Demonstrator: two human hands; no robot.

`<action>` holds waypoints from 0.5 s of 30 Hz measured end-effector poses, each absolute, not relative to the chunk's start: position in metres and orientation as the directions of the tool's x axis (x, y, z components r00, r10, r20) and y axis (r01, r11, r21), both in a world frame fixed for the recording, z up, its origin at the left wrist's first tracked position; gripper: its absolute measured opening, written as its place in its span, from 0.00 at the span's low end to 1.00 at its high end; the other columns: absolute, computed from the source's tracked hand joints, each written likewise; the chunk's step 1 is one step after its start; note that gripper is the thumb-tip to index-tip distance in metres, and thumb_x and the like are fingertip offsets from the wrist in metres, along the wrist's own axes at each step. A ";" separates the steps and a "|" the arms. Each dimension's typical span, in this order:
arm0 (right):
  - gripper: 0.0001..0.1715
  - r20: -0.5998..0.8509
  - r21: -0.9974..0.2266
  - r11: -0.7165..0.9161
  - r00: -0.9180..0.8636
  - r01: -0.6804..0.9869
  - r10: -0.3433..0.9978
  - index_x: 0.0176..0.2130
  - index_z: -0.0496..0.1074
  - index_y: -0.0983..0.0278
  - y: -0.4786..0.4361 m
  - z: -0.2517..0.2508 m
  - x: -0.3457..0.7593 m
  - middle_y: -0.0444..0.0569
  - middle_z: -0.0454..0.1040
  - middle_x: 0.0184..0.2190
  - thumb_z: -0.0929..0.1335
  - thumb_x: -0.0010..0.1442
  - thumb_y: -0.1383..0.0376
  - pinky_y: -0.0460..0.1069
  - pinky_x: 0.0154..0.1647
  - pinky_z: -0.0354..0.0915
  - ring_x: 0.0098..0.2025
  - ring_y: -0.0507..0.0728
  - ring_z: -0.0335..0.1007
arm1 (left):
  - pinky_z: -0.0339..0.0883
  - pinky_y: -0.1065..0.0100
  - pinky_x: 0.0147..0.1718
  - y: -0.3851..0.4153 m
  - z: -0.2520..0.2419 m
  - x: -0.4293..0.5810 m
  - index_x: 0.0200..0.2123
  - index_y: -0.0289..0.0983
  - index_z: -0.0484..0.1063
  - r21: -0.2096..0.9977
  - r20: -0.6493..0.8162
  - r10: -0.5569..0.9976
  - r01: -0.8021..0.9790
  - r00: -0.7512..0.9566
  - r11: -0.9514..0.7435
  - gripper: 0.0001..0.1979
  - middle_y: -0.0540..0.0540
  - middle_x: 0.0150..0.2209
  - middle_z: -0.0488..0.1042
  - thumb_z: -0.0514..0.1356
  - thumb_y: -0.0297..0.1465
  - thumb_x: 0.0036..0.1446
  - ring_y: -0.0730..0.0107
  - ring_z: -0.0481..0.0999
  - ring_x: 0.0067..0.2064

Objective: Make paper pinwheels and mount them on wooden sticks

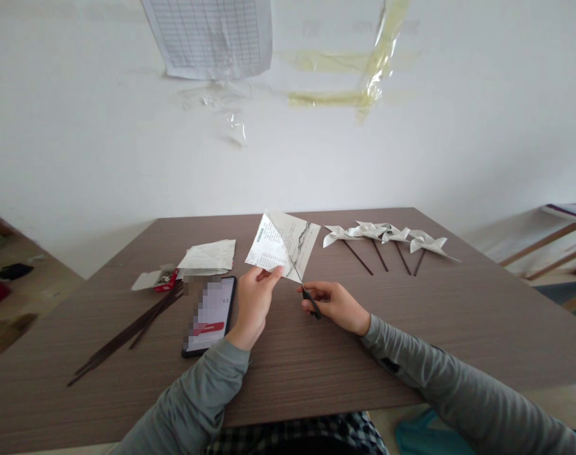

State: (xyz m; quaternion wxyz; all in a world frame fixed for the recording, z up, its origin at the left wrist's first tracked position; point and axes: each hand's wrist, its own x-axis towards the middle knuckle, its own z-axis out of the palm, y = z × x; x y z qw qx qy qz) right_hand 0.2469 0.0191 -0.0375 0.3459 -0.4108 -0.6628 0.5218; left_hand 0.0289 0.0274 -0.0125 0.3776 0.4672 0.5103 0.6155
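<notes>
My left hand [258, 303] pinches the lower edge of a square printed sheet of paper [273, 243], raised above the table with a diagonal line across it. In my right hand [335, 304] are small scissors with black handles [311, 304]. Their blades meet the paper at its lower corner. Just left of my left hand lies a phone [212, 316] with a lit screen, partly blurred. A stack of cut paper [208, 257] rests behind the phone. Several paper pinwheels [427, 242] on dark sticks lie to the right of the sheet.
Beside the paper stack sits a small open red box [166, 279] with tiny metal pieces. A bundle of thin dark sticks [126, 335] lies at the left of the brown table [458, 335]. A white wall [126, 145] stands behind, with a taped sheet and yellowed tape.
</notes>
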 end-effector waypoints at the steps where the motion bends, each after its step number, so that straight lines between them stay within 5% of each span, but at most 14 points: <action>1: 0.38 0.030 -0.976 0.118 -0.421 0.183 0.906 0.57 0.88 0.67 0.019 -0.038 0.247 0.51 0.84 0.32 0.82 0.59 0.43 0.57 0.44 0.76 0.36 0.62 0.78 | 0.79 0.57 0.47 0.027 -0.012 0.029 0.33 0.39 0.87 0.981 0.189 0.942 0.014 -0.278 -0.193 0.19 0.41 0.38 0.91 0.80 0.48 0.49 0.49 0.89 0.45; 15: 0.36 0.017 -0.979 0.094 -0.387 0.183 0.922 0.55 0.89 0.65 0.015 -0.030 0.245 0.53 0.84 0.33 0.82 0.57 0.44 0.59 0.44 0.77 0.36 0.65 0.79 | 0.80 0.57 0.46 0.027 -0.011 0.029 0.32 0.39 0.87 0.983 0.180 0.947 0.005 -0.267 -0.186 0.19 0.41 0.36 0.91 0.80 0.48 0.49 0.48 0.89 0.43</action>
